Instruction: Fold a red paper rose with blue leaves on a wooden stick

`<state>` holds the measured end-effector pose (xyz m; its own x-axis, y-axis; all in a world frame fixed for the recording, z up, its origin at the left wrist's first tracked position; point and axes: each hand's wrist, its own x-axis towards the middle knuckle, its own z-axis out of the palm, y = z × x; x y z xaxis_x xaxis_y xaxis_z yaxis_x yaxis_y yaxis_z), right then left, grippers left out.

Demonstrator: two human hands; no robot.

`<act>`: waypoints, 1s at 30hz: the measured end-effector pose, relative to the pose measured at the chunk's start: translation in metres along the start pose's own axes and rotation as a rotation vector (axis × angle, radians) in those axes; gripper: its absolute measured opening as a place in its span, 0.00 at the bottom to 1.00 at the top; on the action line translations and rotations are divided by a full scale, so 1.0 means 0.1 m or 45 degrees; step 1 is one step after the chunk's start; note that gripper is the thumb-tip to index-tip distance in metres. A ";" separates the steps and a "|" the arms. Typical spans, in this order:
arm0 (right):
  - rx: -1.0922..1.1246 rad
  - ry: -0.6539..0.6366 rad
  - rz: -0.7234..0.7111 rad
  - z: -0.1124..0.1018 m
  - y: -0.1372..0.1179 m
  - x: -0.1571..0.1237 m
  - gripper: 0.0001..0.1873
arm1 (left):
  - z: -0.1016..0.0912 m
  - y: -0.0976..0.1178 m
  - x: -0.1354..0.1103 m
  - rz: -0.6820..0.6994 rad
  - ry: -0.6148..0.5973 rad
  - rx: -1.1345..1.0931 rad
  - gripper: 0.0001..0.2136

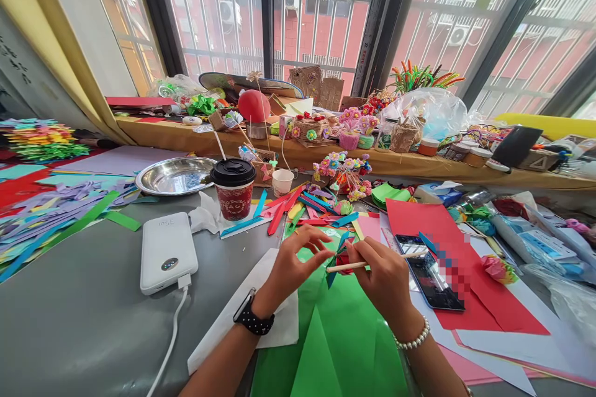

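My right hand (382,279) is closed around a thin pale wooden stick (347,267), which lies crosswise and pokes out on both sides of the fingers. Right behind the stick is a small red paper flower (343,258) with blue-green paper leaves (331,279), partly hidden by that hand. Curved fingers of my left hand (298,260) are spread beside the leaves, thumb and forefinger apart; whether the thumb touches a leaf I cannot tell. Below both hands lie large green paper sheets (349,341).
A lidded paper cup (234,195), a metal plate (174,177) and a white power bank (168,254) with a cable stand left. Paper strips (279,217) lie ahead. On the right, a phone (431,279) rests on red paper (507,298). Crafts crowd the window ledge (195,136).
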<state>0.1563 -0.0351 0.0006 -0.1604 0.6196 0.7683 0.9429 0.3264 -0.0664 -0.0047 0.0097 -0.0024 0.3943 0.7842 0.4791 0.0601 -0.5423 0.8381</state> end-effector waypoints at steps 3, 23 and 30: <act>0.011 0.029 0.004 0.01 -0.01 -0.01 0.18 | 0.06 0.00 -0.03 0.111 -0.091 0.160 0.09; 0.310 0.054 0.089 -0.01 0.00 0.01 0.09 | 0.13 0.00 -0.03 0.000 0.047 0.068 0.05; 0.382 0.007 0.122 -0.01 0.00 0.01 0.06 | 0.12 0.05 -0.03 0.095 0.092 0.130 0.04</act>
<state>0.1562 -0.0353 0.0021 -0.0725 0.6539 0.7531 0.8251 0.4635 -0.3230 0.0053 0.0005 -0.0030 0.3346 0.7580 0.5599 0.1278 -0.6252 0.7700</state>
